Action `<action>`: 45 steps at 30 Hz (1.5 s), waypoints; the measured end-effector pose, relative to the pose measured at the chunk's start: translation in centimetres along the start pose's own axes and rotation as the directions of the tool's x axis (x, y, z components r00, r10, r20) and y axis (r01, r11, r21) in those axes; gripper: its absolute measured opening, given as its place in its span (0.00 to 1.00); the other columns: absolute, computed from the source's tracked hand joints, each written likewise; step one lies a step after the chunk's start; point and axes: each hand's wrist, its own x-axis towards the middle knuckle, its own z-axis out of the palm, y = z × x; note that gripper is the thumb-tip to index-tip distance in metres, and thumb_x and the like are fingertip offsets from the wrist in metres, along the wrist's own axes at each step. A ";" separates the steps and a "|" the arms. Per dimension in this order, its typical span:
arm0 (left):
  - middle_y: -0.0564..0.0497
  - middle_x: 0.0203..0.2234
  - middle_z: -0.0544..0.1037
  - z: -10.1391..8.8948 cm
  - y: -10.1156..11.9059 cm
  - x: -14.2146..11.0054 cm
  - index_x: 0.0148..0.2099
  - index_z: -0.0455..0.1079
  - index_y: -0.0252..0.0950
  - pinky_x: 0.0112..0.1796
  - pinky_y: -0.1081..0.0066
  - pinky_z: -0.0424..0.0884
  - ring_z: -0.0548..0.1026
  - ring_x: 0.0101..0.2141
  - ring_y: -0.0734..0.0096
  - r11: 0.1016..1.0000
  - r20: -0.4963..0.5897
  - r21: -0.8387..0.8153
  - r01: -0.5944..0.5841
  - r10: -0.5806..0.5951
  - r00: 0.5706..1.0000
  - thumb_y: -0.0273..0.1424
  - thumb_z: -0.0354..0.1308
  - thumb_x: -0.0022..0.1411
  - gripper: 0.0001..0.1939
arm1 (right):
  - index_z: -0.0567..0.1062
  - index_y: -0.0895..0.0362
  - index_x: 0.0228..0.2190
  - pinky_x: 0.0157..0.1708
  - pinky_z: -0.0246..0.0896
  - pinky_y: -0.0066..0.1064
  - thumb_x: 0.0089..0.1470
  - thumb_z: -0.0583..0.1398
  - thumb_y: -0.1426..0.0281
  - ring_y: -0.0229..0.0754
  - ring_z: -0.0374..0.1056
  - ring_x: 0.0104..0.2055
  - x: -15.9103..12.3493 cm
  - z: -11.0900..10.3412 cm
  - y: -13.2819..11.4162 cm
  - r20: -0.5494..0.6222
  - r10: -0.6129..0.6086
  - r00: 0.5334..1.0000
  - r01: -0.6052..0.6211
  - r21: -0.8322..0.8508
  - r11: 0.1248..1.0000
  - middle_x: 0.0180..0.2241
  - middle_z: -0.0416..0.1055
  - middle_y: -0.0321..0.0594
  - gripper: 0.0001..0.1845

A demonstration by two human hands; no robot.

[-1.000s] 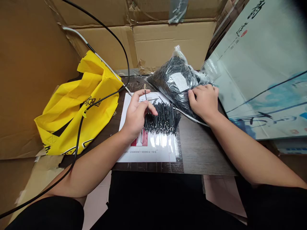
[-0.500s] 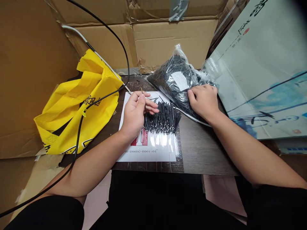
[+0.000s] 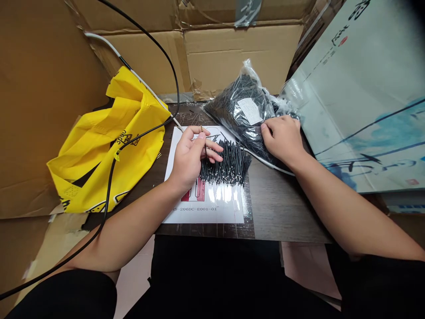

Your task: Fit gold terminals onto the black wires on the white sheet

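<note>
My left hand is pinching a thin short black wire between thumb and forefinger, its other fingers stretched out. Just right of it, a pile of short black wires with shiny metal tips lies on a printed sheet. Farther back sits a clear plastic bag packed with similar black pieces, a white label on its side. My right hand presses on the bag's right front part with its fingers curled; the fingertips are partly hidden.
A yellow bag lies crumpled on the left. A black cable runs over it and my left forearm. Cardboard walls stand behind and left, a pale printed box on the right. Small bits lie on the dark table.
My left hand has moved slightly to the right with the wire, which has tilted a little. My right hand stays on the bag.
</note>
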 end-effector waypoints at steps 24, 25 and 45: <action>0.53 0.29 0.70 0.0 -0.5 -0.1 0.41 0.68 0.38 0.29 0.77 0.65 0.65 0.28 0.82 0.960 -0.079 0.249 -0.127 0.151 0.985 0.35 0.54 0.68 0.07 | 0.74 0.57 0.37 0.44 0.70 0.40 0.59 0.56 0.63 0.43 0.72 0.40 0.2 1.5 1.8 -0.375 0.227 0.899 -0.050 0.425 0.904 0.38 0.76 0.44 0.12; 0.53 0.29 0.70 -0.1 -0.5 -0.1 0.41 0.69 0.38 0.30 0.76 0.65 0.65 0.28 0.81 0.956 -0.075 0.259 -0.135 0.160 0.984 0.37 0.54 0.68 0.08 | 0.73 0.56 0.39 0.44 0.70 0.40 0.60 0.55 0.63 0.43 0.72 0.41 0.2 1.5 1.6 -0.383 0.227 0.896 -0.043 0.433 0.901 0.38 0.75 0.44 0.12; 0.51 0.31 0.74 0.1 -0.1 -0.9 0.41 0.73 0.37 0.37 0.71 0.67 0.69 0.33 0.75 0.531 0.369 0.648 -0.547 0.409 0.835 0.30 0.55 0.66 0.06 | 0.76 0.51 0.42 0.40 0.69 0.37 0.58 0.60 0.75 0.40 0.71 0.39 -4.3 -1.5 -5.7 -0.426 -0.500 0.754 0.644 0.330 0.690 0.37 0.77 0.40 0.11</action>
